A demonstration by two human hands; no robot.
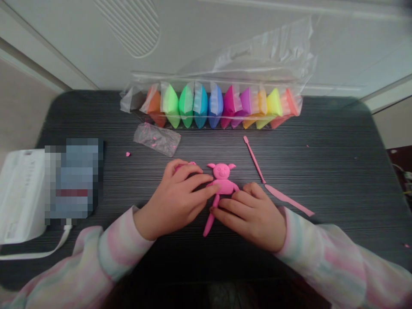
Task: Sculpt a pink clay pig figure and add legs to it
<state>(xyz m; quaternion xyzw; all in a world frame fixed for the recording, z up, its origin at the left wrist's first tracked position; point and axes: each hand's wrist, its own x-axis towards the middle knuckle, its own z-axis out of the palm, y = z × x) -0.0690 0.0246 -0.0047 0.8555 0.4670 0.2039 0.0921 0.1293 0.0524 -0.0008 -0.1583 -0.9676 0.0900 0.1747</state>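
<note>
A pink clay pig figure point(224, 186) lies flat on the dark table, with ears, a snout and arms on its rounded body. One long clay leg point(210, 221) slants down to the left from the body. My left hand point(178, 195) is spread out, its fingertips resting on the body's left side. More pink clay point(185, 166) shows partly behind those fingers. Bent inward, the fingers of my right hand point(247, 212) hold the top of the leg; its thumb is hidden. A thin pink modelling tool point(254, 159) and a pink clay knife point(289, 200) lie right of the figure.
Colourful clay packets point(215, 105) stand in a clear plastic tray along the back edge. A small clear wrapper point(157, 138) with pink bits lies before it. At left are a white box point(22, 195), a blurred phone point(77, 178) and a white cable point(61, 242).
</note>
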